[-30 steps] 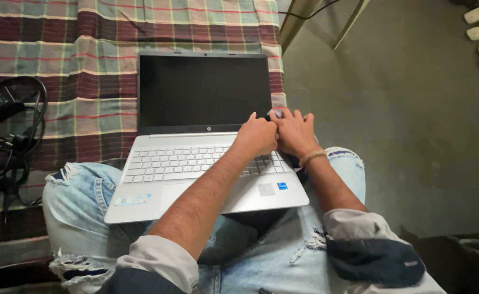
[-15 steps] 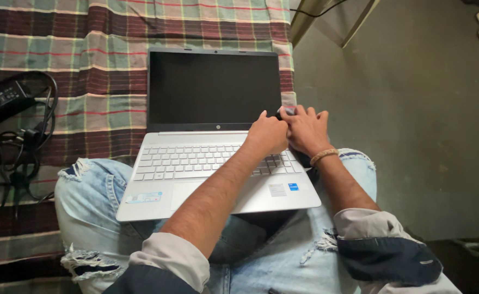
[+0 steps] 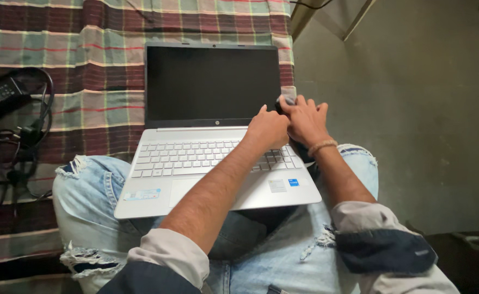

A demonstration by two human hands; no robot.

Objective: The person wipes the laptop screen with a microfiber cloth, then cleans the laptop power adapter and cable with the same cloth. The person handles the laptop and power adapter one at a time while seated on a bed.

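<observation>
Laptop (image 3: 212, 136) on lap, screen toward twelve o'clock, long axis nine-to-three; left hand (image 3: 268, 129) clenched, right hand (image 3: 306, 120) grasping cloth (image 3: 288, 93).

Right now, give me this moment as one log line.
laptop: open on lap, screen dark | left hand and right hand: at its right hinge corner | charger: on plaid cloth

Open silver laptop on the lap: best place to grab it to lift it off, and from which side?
Probably the laptop base, at its left and right edges, one hand from each side. The base lies flat across the jeans with the front corners overhanging, so fingers can slip under. Avoid the upright screen: thin and hinged. Both the left hand and right hand sit at its right hinge corner.
</observation>
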